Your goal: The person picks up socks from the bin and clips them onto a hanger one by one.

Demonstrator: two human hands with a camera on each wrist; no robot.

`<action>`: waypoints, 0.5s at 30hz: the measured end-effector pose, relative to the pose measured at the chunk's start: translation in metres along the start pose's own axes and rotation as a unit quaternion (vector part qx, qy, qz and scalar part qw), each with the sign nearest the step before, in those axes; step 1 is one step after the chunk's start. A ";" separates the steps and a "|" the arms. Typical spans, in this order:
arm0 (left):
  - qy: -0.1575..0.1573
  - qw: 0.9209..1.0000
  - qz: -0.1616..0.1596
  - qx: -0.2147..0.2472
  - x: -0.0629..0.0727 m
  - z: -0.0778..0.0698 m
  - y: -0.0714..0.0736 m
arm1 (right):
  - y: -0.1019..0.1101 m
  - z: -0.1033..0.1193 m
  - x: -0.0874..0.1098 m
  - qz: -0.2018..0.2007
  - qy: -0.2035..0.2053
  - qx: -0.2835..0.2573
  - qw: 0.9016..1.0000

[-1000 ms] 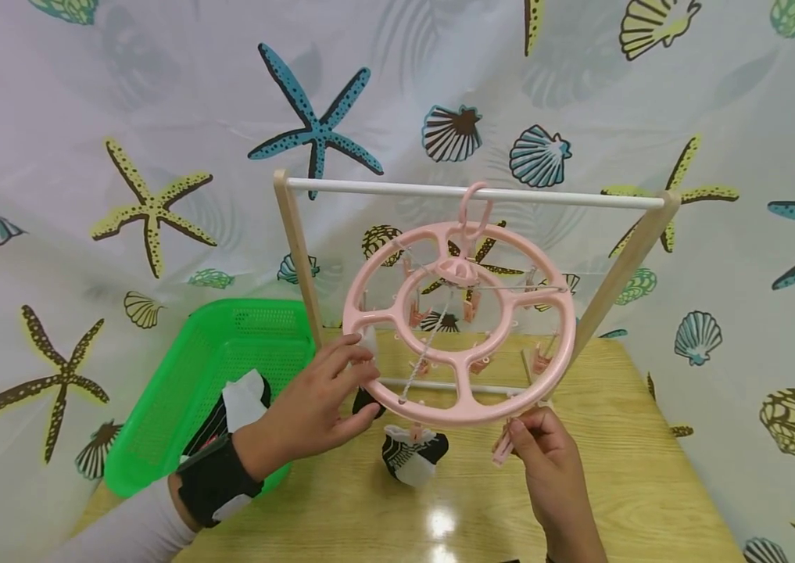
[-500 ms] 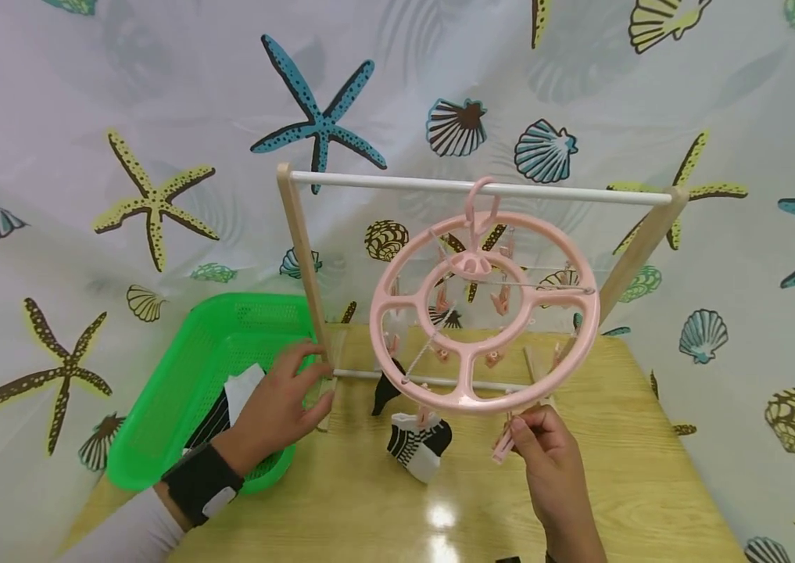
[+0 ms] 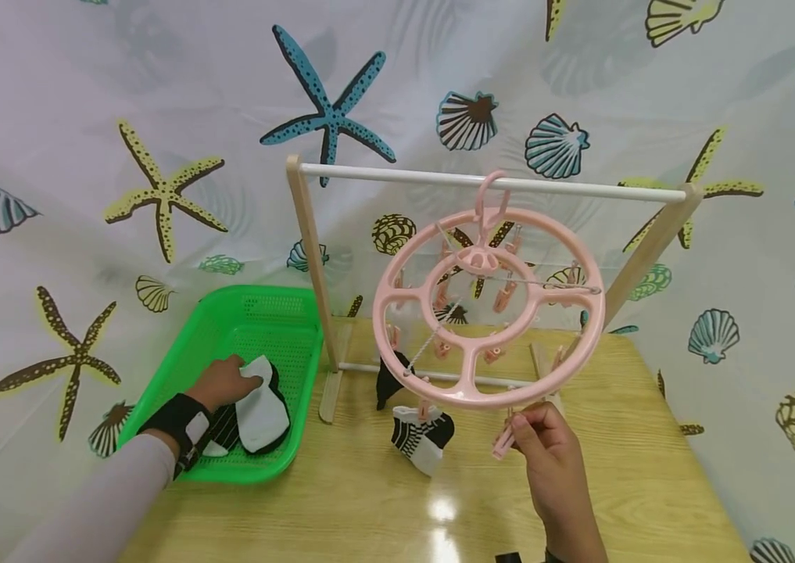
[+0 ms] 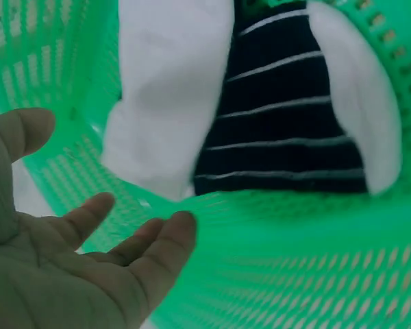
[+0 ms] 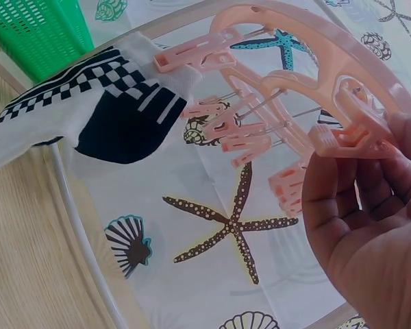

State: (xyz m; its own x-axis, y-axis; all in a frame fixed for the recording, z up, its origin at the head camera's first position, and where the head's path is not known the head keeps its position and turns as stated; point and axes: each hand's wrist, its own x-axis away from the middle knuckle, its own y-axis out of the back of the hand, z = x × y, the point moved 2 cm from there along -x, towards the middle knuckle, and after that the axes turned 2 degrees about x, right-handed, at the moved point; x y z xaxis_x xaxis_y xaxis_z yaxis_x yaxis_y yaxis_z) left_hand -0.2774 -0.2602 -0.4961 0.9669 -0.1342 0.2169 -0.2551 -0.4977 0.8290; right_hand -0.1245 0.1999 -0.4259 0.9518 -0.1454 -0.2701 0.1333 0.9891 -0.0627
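Observation:
In the head view my left hand [image 3: 223,383] reaches into the green basket [image 3: 276,305], at the upper edge of a white-and-black sock [image 3: 259,414]. The left wrist view shows its thumb and fingers [image 4: 168,257] spread apart beside the white fabric, with a black striped sock [image 4: 281,116] alongside. My right hand [image 3: 553,453] pinches a pink clothespin [image 5: 353,137] hanging from the front right of the round pink drying hanger [image 3: 467,385]. A patterned black-and-white sock [image 3: 420,438] hangs clipped at the hanger's front, and a dark sock [image 3: 388,381] hangs behind it to the left.
The hanger hooks over the white bar [image 3: 397,177] of a wooden-sided stand [image 3: 313,258]. Several other pink clothespins [image 3: 506,297] dangle from its rings. Below is a wood-grain table [image 3: 369,508], with a shell-and-starfish sheet [image 3: 439,70] behind.
My left hand has left the hanger's rim and moved left and down into the basket. The hanger has swung slightly right. My right hand keeps its pinch on the clothespin.

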 end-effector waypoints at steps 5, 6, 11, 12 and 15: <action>0.063 0.996 0.057 0.024 -0.016 0.008 -0.004 | 0.002 -0.002 0.000 0.001 -0.004 -0.001 1.000; 0.069 0.996 0.058 0.026 -0.018 0.007 -0.005 | 0.002 -0.002 0.000 0.003 -0.003 -0.003 1.000; 0.087 0.995 0.041 0.029 -0.026 0.004 -0.010 | 0.002 -0.004 -0.001 0.018 0.007 -0.010 1.000; 0.086 0.995 0.034 0.028 -0.027 0.004 -0.011 | 0.002 -0.004 -0.001 0.020 0.007 -0.010 1.000; 0.075 0.997 0.012 0.023 -0.031 0.006 -0.013 | 0.002 -0.004 0.000 0.016 0.005 -0.009 1.000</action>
State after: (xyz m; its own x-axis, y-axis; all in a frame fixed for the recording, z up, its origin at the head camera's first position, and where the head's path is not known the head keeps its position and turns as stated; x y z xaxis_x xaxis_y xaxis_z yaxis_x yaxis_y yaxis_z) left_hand -0.3041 -0.2550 -0.5167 0.9492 -0.0193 0.3140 -0.2750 -0.5355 0.7985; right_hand -0.1252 0.2022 -0.4299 0.9529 -0.1130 -0.2816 0.0969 0.9928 -0.0707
